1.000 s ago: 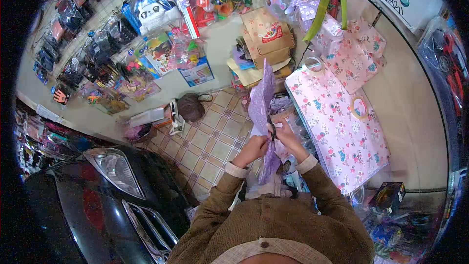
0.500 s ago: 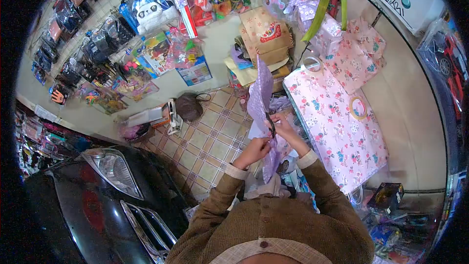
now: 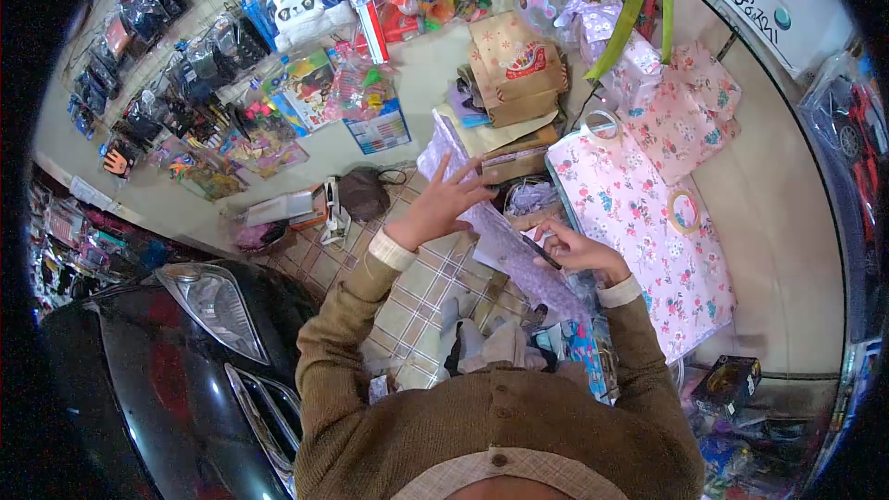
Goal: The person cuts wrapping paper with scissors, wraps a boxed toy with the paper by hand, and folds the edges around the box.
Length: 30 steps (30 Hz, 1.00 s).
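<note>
A strip of lilac patterned wrapping paper (image 3: 505,239) runs slantwise in front of me, above the tiled floor. My left hand (image 3: 441,206) is over its upper part with fingers spread; whether the fingertips press on the paper cannot be made out. My right hand (image 3: 579,250) is closed on dark scissors (image 3: 540,251), whose blades lie at the paper; their exact opening is too small to tell. Beside my right hand, pink floral wrapping paper (image 3: 648,250) covers the counter, with a roll of tape (image 3: 683,210) lying on it.
Another tape roll (image 3: 602,126) and brown paper bags (image 3: 514,74) stand further off. A green ribbon (image 3: 625,18) hangs above a wrapped lilac package (image 3: 630,65). At left is a black car front (image 3: 167,389). A small dark box (image 3: 729,386) sits at lower right.
My left hand has let go near the scissors and moved up and left, its fingers spreading. My right hand has shifted right and slightly down with the scissors. The lilac paper now slants.
</note>
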Motion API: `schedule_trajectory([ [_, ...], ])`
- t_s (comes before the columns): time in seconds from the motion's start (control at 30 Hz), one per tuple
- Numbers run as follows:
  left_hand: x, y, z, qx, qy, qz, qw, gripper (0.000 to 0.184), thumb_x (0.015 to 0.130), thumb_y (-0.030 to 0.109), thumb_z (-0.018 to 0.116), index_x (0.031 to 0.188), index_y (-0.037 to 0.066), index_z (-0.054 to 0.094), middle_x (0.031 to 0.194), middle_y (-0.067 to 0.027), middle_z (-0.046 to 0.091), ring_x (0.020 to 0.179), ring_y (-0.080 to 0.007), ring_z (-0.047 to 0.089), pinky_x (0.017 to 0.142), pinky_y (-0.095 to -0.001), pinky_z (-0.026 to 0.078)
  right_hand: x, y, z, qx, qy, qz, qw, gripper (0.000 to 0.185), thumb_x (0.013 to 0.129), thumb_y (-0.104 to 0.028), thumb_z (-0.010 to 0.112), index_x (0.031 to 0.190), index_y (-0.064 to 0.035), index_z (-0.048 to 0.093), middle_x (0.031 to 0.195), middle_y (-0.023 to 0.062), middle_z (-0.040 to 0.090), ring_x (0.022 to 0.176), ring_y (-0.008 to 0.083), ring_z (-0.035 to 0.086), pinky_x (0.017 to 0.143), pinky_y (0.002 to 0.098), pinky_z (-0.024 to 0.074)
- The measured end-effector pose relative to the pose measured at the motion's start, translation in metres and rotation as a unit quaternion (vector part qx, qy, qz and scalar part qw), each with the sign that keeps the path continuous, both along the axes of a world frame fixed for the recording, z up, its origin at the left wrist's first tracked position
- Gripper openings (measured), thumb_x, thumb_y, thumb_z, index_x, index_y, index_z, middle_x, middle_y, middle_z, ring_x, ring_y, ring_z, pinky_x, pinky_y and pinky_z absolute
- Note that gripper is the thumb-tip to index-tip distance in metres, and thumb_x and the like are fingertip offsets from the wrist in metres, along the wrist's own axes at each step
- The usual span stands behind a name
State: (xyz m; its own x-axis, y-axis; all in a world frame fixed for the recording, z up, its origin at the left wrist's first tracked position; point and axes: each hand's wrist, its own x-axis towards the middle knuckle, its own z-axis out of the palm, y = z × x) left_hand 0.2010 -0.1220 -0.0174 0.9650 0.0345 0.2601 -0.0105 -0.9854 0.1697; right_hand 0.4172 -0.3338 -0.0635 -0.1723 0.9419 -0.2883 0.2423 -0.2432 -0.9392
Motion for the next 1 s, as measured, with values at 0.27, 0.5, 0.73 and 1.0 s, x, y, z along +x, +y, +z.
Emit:
schedule_trajectory([
  [0.27, 0.002, -0.002, -0.004, -0.116, 0.008, -0.041, 0.992, 0.015, 0.074, 0.02, 0.068, 0.085, 0.013, 0.059, 0.081, -0.0033, 0.06, 0.092, -0.0221, 0.056, 0.093, -0.0444, 0.032, 0.018, -0.009, -0.012, -0.054, 0.105, 0.053, 0.992, 0.033, 0.086, -0.01, 0.064, 0.112, -0.0064, 0.044, 0.089, 0.0014, 0.059, 0.081, 0.007, 0.055, 0.071, 0.0212, 0.0425],
  [0.5, -0.004, 0.005, -0.003, -0.143, 0.036, -0.049, 0.988, 0.014, 0.082, 0.025, 0.063, 0.089, 0.013, 0.066, 0.084, -0.0035, 0.066, 0.079, -0.0227, 0.058, 0.081, -0.0376, 0.03, 0.019, -0.013, -0.001, -0.083, 0.218, 0.076, 0.969, 0.04, 0.089, -0.024, 0.062, 0.117, -0.0015, 0.043, 0.089, 0.0026, 0.056, 0.083, 0.0102, 0.053, 0.074, 0.0242, 0.0416],
  [0.73, -0.01, 0.003, 0.004, -0.192, 0.054, -0.061, 0.978, 0.014, 0.082, 0.025, 0.065, 0.087, 0.012, 0.065, 0.085, -0.0014, 0.066, 0.08, -0.0202, 0.058, 0.082, -0.0381, 0.028, 0.013, -0.016, 0.004, -0.045, 0.215, 0.083, 0.972, 0.047, 0.089, -0.032, 0.06, 0.119, -0.0018, 0.042, 0.089, 0.0013, 0.054, 0.08, 0.0095, 0.05, 0.073, 0.0242, 0.0393],
  [1.0, -0.014, 0.004, -0.01, -0.191, 0.026, -0.068, 0.979, 0.015, 0.08, 0.025, 0.067, 0.086, 0.012, 0.065, 0.083, -0.0011, 0.065, 0.08, -0.0194, 0.058, 0.082, -0.0376, 0.028, 0.013, -0.015, -0.002, -0.035, 0.209, 0.085, 0.973, 0.042, 0.087, -0.032, 0.062, 0.114, -0.0037, 0.045, 0.083, -0.0018, 0.052, 0.074, 0.0078, 0.049, 0.068, 0.0221, 0.0382],
])
